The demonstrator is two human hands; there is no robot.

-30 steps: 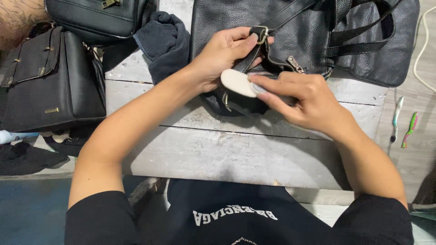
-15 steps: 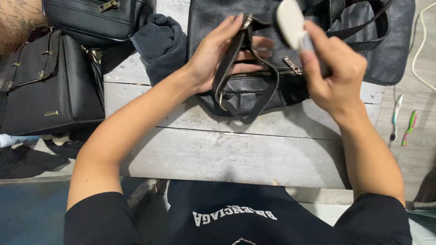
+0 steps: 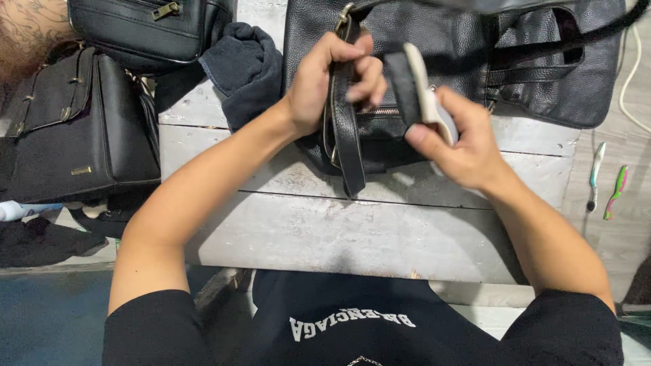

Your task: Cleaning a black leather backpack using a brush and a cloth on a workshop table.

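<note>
A: What's under you there?

B: You're at a worn wooden table [image 3: 352,230], grey-white planks with dark seams running across.

A: To your left?

B: Two black bags [image 3: 81,122] stacked past the table edge, a dark blue cloth [image 3: 244,61] bunched on the planks beside them.

A: And right?

B: Two toothbrushes [image 3: 607,186] lie side by side on a pale surface; a white cord [image 3: 627,81] curves above them. Light is even, soft shadows.
</note>
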